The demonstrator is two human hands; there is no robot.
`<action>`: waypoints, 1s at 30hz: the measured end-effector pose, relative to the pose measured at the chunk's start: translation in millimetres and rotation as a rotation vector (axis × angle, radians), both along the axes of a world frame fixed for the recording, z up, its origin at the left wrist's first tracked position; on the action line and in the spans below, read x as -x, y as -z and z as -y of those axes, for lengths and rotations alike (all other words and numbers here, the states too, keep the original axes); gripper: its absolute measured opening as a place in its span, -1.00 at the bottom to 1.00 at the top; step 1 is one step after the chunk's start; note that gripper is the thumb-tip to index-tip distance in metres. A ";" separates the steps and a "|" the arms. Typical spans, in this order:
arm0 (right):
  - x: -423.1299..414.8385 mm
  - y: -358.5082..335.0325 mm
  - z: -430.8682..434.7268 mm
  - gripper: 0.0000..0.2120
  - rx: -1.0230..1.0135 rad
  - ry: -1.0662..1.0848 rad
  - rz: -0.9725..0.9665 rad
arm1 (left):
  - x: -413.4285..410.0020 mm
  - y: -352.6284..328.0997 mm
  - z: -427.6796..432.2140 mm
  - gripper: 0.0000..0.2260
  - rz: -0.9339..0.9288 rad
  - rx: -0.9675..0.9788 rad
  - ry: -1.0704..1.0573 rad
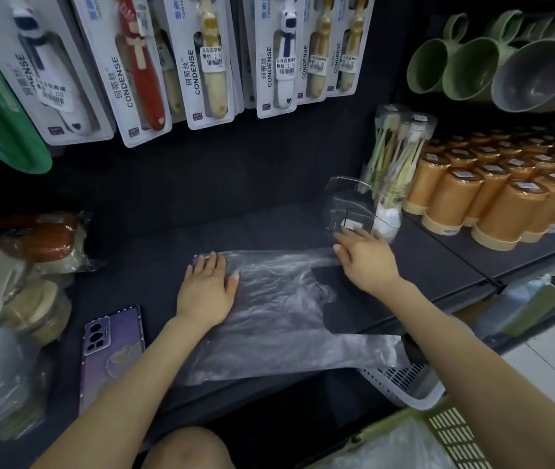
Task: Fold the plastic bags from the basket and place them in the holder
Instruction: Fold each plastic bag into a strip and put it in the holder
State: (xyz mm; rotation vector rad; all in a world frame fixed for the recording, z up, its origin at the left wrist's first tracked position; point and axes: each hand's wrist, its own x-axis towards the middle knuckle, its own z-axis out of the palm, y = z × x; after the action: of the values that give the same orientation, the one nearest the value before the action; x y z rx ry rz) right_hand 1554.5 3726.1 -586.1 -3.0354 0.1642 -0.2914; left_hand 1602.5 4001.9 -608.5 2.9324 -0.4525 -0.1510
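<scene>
Purple phone (113,353) lay at left on the dark shelf (140,265). Left hand (206,289) pressed flat, fingers straight, on the clear plastic bag (279,316) spread across the shelf. Right hand (365,257), fingers straight, rested on the bag's far handle, near the clear holder (347,204). Green basket (438,431) sat lower right.

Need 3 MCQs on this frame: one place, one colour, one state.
1. Where is the phone?
A. left of the bag
B. on the floor
C. hung on a hook

2. What colour are the cups to the right of the holder?
A. blue
B. orange
C. black

3. What is the left hand doing?
A. lying flat on the bag
B. gripping the phone
C. raised in the air

Answers:
1. A: it lies on the shelf to the bag's left.
2. B: their bodies are orange.
3. A: it lies palm down on the plastic.
</scene>
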 end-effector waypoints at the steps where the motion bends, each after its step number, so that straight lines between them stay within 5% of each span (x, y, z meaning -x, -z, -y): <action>1: 0.7 0.1 -10.2 -0.50 -0.013 -0.044 0.063 | 0.0 -1.4 1.1 -0.47 0.000 0.004 -0.006; 4: -1.1 -0.9 -48.6 -0.33 -0.085 -0.189 0.083 | 4.2 -7.1 2.2 -0.48 0.110 -0.006 0.032; 8: -4.6 8.3 -67.1 -0.49 -0.046 -0.265 -0.188 | -2.5 -5.2 -3.3 -0.48 0.091 0.003 0.094; 14: 20.8 15.0 -11.4 -0.26 -0.050 -0.179 -0.279 | -8.8 6.3 -13.1 -0.46 0.011 -0.078 0.080; 16: 29.7 13.7 9.9 -0.39 -0.067 -0.105 -0.284 | -8.6 4.6 -13.9 -0.45 0.012 -0.079 0.082; 20: 37.1 14.2 25.1 -0.60 -0.076 0.146 0.142 | -5.9 1.0 -20.6 -0.45 0.014 0.068 0.071; 22: 35.3 9.3 24.2 -0.66 -0.082 0.294 0.207 | -4.5 0.3 -24.6 -0.45 0.104 0.099 0.050; 27: 31.2 0.4 30.9 -0.69 -0.413 0.307 -0.105 | -5.1 1.2 -18.2 -0.23 0.213 0.051 0.217; 30: 29.1 -1.6 33.7 -0.76 -0.669 0.337 -0.032 | -4.9 8.2 -12.3 -0.40 0.082 0.001 0.236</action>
State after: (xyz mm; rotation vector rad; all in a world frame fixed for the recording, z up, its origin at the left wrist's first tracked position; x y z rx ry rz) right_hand 1525.4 3692.5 -584.5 -2.3388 0.6353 -0.1633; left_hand 1607.4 4014.3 -616.7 2.8834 -0.8110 -0.0605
